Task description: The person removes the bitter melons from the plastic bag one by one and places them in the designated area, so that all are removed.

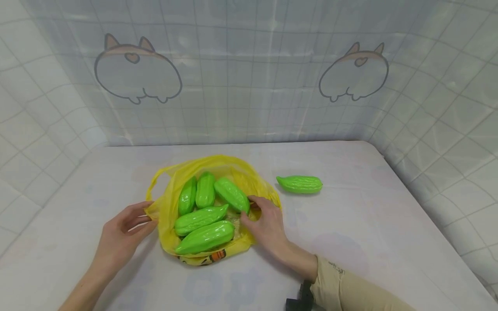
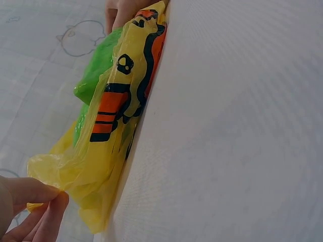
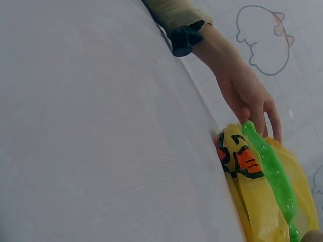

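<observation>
Your right hand point(image 1: 270, 224) is holding the end of a green gourd point(image 1: 232, 193) inside the yellow bag point(image 1: 167, 229).
The green gourd is lying just to the left of your right hand and farther from you, its long way slanting down toward your palm, so that hand is the nearer one. Your thumb and fingers are pinching its near end. Your left hand point(image 1: 122, 233) is pinching the bag's left edge, and the mouth is standing wide. Four other gourds point(image 1: 205, 190) are lying in the bag, two at its left and two nearer you. One lone gourd point(image 1: 300, 184) is resting outside on the table point(image 1: 389, 224), right of the bag, lying sideways with its thin tip facing it. The bag's right side is standing in between.
</observation>
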Available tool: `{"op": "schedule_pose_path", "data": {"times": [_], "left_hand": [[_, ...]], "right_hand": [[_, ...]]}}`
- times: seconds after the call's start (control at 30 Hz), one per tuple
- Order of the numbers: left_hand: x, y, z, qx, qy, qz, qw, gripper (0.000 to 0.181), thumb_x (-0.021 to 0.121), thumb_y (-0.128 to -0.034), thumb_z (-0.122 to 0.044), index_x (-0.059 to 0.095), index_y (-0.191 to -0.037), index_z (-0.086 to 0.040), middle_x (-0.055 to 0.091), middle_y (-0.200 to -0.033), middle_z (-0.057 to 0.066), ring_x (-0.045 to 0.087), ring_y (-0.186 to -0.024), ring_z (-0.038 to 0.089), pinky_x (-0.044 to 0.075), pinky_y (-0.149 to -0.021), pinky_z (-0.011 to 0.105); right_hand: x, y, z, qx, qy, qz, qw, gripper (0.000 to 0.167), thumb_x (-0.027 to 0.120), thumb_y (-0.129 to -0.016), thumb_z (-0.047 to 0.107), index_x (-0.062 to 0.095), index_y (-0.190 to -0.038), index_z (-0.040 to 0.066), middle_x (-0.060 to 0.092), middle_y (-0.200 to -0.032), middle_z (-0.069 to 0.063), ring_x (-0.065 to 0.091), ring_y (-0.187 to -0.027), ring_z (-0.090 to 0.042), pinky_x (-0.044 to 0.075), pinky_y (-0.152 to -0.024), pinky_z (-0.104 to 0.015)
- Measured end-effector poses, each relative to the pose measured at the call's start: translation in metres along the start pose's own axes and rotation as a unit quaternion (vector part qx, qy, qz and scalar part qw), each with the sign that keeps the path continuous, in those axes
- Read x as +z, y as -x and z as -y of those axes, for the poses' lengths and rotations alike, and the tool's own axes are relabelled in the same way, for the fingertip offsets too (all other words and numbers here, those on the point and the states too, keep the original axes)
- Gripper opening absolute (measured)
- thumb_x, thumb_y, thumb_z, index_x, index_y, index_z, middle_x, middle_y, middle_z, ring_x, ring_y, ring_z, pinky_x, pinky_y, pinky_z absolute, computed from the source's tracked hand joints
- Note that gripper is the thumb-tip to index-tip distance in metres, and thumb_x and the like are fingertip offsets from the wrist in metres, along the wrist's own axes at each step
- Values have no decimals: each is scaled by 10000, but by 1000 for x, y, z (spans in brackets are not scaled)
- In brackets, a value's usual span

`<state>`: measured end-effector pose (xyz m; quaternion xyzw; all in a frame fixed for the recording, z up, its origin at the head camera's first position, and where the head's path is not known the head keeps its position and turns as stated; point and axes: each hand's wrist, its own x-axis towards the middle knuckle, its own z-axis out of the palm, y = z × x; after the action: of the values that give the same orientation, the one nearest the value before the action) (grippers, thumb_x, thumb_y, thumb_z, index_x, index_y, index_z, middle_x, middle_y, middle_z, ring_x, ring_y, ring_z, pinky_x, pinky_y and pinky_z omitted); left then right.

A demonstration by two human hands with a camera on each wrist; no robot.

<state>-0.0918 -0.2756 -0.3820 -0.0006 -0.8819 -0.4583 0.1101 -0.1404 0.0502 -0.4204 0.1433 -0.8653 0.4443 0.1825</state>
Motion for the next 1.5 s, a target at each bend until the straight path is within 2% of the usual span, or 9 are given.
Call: {"op": "schedule_pose_path", "data": {"times": [0.33,0.47,0.6,0.77,0.93,1.1,1.3,1.43,1.5], "left_hand": [[0,1,2,-8,-10,-19,10000,485,734,-925,-197,575,-1368,-82,613,-1194,-183,603,-970,-127,519,-810,53],[1,0,1,16,-18,-18,10000,484,735,-923,-183,575,-1368,-80,615,-1195,-172,603,-969,-128,521,-810,55],[0,0,1,1,-34,-16,10000,486,736,-923,-182,573,-1369,-78,612,-1198,-168,600,-968,-132,522,-808,55],[0,0,1,-31,-102,-14,9999,489,734,-925,-187,569,-1373,-83,609,-1226,-127,591,-967,-141,517,-809,50],[-1,-1,0,-87,-151,17,9998,498,732,-928,-213,563,-1381,-91,604,-1268,-58,582,-971,-146,513,-808,44],[-1,-1,-1,-94,-103,29,9999,501,730,-930,-217,561,-1383,-86,612,-1267,-63,587,-974,-140,514,-812,47],[-1,-1,-2,-158,-78,46,9998,506,728,-932,-231,560,-1385,-83,618,-1287,-2,587,-973,-143,515,-811,49],[-1,-1,-2,-138,-82,44,9999,500,727,-932,-226,563,-1382,-82,623,-1291,27,590,-973,-140,518,-811,52],[-1,-1,-2,-108,-95,46,9999,495,727,-932,-216,564,-1379,-78,626,-1281,2,590,-972,-142,518,-811,53]], "right_hand": [[-4,-3,-6,-595,133,-358,9975,327,750,-804,127,727,-1113,20,737,-950,-82,693,-860,-216,574,-801,-378],[-9,-5,-8,-688,27,-399,9968,309,747,-809,97,729,-1104,8,735,-918,-88,692,-823,-207,588,-773,-361],[-14,-8,-11,-754,-130,-350,9965,299,744,-820,60,723,-1108,-16,732,-894,-103,690,-784,-204,602,-690,-311],[-22,-9,-14,-637,-346,-228,9971,311,735,-842,43,715,-1147,-16,726,-888,-100,682,-779,-196,576,-618,-246],[-28,-9,-17,-742,-437,-166,9961,329,733,-849,28,704,-1174,-13,721,-922,-110,680,-803,-210,584,-652,-266],[-31,-8,-21,-843,-542,-54,9949,347,727,-861,7,685,-1204,-18,717,-968,-118,681,-841,-209,605,-705,-298],[-39,-7,-26,-956,-552,195,9937,371,723,-882,20,664,-1246,-13,719,-1026,-110,679,-887,-205,602,-765,-323],[-44,-7,-30,-1074,-527,333,9923,372,724,-886,35,665,-1251,-2,723,-1064,-108,680,-899,-201,590,-745,-297],[-46,-7,-33,-1123,-500,394,9916,368,721,-889,40,666,-1252,7,724,-1078,-101,678,-902,-193,583,-740,-283]]}}
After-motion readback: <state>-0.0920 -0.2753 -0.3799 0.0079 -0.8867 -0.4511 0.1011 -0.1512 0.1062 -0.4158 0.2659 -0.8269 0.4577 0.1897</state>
